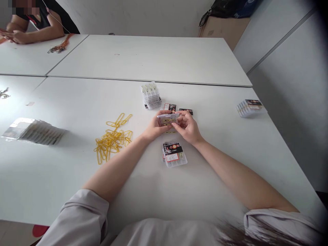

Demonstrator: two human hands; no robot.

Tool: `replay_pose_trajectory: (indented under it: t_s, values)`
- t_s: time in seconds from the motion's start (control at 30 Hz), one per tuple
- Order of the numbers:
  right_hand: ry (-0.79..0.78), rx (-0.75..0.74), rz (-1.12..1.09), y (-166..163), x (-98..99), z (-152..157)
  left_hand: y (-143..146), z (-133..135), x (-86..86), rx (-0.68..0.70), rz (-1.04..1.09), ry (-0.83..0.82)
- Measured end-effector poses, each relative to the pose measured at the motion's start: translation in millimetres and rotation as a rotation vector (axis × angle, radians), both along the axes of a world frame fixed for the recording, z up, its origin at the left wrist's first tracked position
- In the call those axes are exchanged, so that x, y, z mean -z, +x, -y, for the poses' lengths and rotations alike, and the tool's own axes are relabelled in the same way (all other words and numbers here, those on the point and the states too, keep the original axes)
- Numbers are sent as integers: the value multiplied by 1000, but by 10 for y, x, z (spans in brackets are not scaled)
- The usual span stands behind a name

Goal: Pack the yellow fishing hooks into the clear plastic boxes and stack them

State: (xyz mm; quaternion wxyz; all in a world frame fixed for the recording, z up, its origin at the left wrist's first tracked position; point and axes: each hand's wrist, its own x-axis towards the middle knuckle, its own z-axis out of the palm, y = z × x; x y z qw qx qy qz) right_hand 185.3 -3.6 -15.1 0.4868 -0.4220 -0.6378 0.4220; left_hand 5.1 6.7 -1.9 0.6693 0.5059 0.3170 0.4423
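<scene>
In the middle of the table, a small clear plastic compartment box [167,116] with thin yellow-green pieces inside is held between my two hands. My left hand [156,125] grips its left end, thumb along the near side. The fingers of my right hand [189,127] close on the right end, with the thumb at the front. Whether the lid is fully closed is hard to see. Just beyond lie black, red and white printed cards [186,111]. Nearer to me rest a few similar clear boxes [176,160] with a printed card on top.
Yellow wire-like loops [111,141] lie heaped left of my forearm. A stack of clear boxes [150,94] stands behind my hands. More boxes sit at the far left [33,131] and right [248,108]. Across the table [153,61], a person rests their arms [43,34].
</scene>
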Motion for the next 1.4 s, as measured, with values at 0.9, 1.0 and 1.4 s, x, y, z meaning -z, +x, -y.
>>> replay_pose_trajectory:
  t_s: [0.9,1.0,1.4]
  values:
    - [2,-26,43,-7,-44,15,-10,14,-31,0,-29,-19]
    - [5,-23,63,-10,-54,25,-12,3,-12,-13,-64,46]
    - [18,-13,84,-18,-29,21,-42,4,-25,-32,-179,163]
